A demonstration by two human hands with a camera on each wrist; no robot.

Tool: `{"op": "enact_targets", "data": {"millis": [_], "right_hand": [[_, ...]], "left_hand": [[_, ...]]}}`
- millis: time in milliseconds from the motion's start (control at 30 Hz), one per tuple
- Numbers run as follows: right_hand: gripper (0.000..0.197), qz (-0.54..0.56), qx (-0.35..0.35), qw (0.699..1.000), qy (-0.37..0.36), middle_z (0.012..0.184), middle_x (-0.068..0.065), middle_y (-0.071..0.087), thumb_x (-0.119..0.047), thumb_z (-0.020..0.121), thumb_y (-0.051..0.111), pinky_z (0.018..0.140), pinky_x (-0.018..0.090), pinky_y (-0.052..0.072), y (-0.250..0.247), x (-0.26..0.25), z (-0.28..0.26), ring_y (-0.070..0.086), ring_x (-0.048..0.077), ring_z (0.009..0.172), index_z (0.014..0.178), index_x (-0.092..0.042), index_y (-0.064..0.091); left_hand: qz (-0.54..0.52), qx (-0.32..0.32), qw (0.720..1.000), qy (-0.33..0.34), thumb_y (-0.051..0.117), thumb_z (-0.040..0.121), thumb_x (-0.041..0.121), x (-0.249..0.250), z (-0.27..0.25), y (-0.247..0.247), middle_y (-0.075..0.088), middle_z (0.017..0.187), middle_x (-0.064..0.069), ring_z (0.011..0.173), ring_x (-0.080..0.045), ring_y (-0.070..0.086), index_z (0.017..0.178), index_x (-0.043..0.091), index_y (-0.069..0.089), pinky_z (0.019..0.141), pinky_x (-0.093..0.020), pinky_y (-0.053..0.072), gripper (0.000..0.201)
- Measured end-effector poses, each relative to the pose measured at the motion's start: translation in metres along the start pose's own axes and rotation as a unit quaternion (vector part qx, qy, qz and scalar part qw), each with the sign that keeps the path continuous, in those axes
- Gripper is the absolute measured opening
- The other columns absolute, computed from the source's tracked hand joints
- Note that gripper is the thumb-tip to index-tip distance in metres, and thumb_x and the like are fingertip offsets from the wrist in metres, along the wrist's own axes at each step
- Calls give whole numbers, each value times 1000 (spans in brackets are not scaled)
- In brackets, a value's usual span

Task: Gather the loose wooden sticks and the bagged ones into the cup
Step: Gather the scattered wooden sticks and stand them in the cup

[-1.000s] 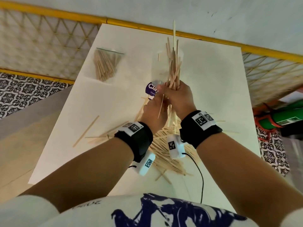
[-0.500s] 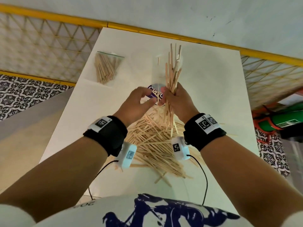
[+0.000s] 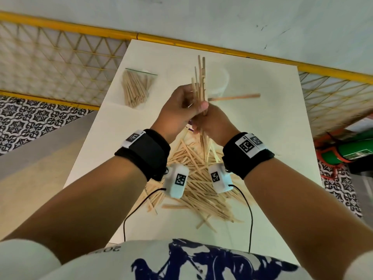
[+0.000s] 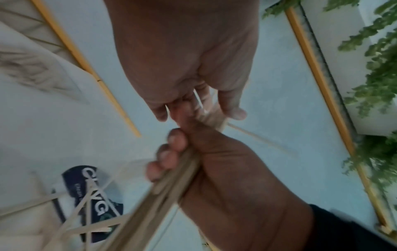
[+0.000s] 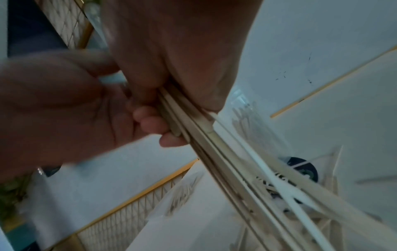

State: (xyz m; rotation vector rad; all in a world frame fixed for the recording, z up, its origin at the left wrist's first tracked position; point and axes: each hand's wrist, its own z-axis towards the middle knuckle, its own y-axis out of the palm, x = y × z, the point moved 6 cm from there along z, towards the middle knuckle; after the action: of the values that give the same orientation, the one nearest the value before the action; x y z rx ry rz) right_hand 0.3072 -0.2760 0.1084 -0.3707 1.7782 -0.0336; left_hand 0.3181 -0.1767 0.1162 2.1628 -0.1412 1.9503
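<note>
Both hands hold one upright bundle of wooden sticks (image 3: 200, 77) above the white table (image 3: 272, 122). My right hand (image 3: 203, 126) grips it low, fingers wrapped round the sticks (image 5: 204, 144). My left hand (image 3: 196, 102) closes on the bundle just above, thumb pressed on it. One stick (image 3: 234, 96) juts out sideways to the right. The clear cup (image 3: 222, 81) lies behind the hands, its dark label (image 4: 92, 195) showing in the left wrist view. The bag of sticks (image 3: 137, 87) lies at the far left. A loose stick pile (image 3: 197, 182) spreads under my wrists.
A yellow-framed lattice railing (image 3: 60, 53) runs along the table's far and left sides. A green and orange object (image 3: 347, 150) sits off the table's right edge. Wrist camera cables (image 3: 250, 215) hang over the near table edge.
My left hand left the cup's label and rose to grasp the bundle beside my right hand. The bundle has moved farther over the table, and one stick has swung out to the right.
</note>
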Motion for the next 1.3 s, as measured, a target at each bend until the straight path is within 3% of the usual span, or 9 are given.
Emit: {"op": "enact_targets", "data": {"millis": [133, 233, 300, 367, 533, 767, 967, 1133, 1300], "right_hand": [[12, 82, 32, 995, -42, 57, 5, 54, -7, 94, 56, 57, 32, 50, -12, -15, 0, 52, 17, 51, 82, -9, 58], [10, 111, 59, 990, -64, 59, 5, 54, -14, 96, 55, 60, 35, 52, -11, -26, -1, 54, 20, 54, 88, -8, 56], [9, 116, 94, 985, -81, 57, 3, 54, -16, 94, 56, 60, 35, 51, -12, -39, 2, 54, 21, 53, 89, -8, 56], [10, 135, 129, 977, -105, 53, -1, 54, -14, 93, 55, 61, 37, 51, -20, -56, 5, 54, 20, 49, 84, -11, 56], [12, 207, 131, 961, -129, 52, 1, 53, -14, 93, 58, 58, 36, 48, -33, -83, 13, 52, 21, 45, 83, -8, 56], [14, 229, 150, 960, -66, 57, 5, 56, -13, 91, 63, 55, 33, 50, -17, -57, 20, 53, 24, 50, 92, -2, 56], [19, 207, 147, 967, -10, 64, 7, 56, -9, 89, 64, 59, 34, 50, 14, -8, 10, 54, 24, 55, 103, -13, 53], [17, 136, 214, 966, -51, 55, 0, 54, -20, 91, 60, 58, 30, 50, -3, -25, 13, 54, 17, 50, 106, -17, 56], [13, 219, 200, 947, -126, 56, 2, 58, -13, 88, 64, 58, 35, 49, -13, -55, 12, 58, 23, 51, 78, -12, 56]], "left_hand": [[5, -62, 994, -90, 82, 67, 46, -34, -15, -9, 42, 147, -2, 138, -17, 36, 140, 19, 36, 113, -43, 32, 91], [54, -117, 981, -142, 67, 66, 64, -56, -35, 4, 44, 141, 15, 133, -1, 33, 141, 25, 35, 109, -28, 29, 91], [23, -57, 984, -165, 43, 75, 72, -62, -43, 1, 55, 122, 24, 124, 6, 43, 132, 29, 47, 100, -17, 35, 71], [-69, 49, 973, -216, 26, 88, 70, -81, -45, -16, 52, 137, 11, 136, -7, 37, 137, 21, 46, 110, -27, 30, 72], [-206, 146, 928, -275, 24, 94, 65, -99, -41, -37, 40, 150, -2, 143, -19, 26, 140, 15, 44, 113, -35, 20, 71], [-301, 152, 894, -295, 33, 98, 51, -87, -36, -21, 67, 114, -14, 102, -29, 64, 121, 5, 58, 92, -42, 49, 57], [-300, 114, 889, -327, 34, 102, 39, -85, -36, -5, 68, 71, -6, 67, -16, 66, 80, 6, 60, 78, -29, 51, 47], [-252, 80, 883, -388, 28, 99, 52, -96, -45, -8, 40, 149, -7, 139, -27, 31, 122, 15, 58, 114, -48, 22, 53], [-321, 124, 868, -359, 29, 99, 53, -98, -44, -9, 47, 143, -13, 132, -32, 43, 133, 11, 51, 110, -47, 29, 58]]}}
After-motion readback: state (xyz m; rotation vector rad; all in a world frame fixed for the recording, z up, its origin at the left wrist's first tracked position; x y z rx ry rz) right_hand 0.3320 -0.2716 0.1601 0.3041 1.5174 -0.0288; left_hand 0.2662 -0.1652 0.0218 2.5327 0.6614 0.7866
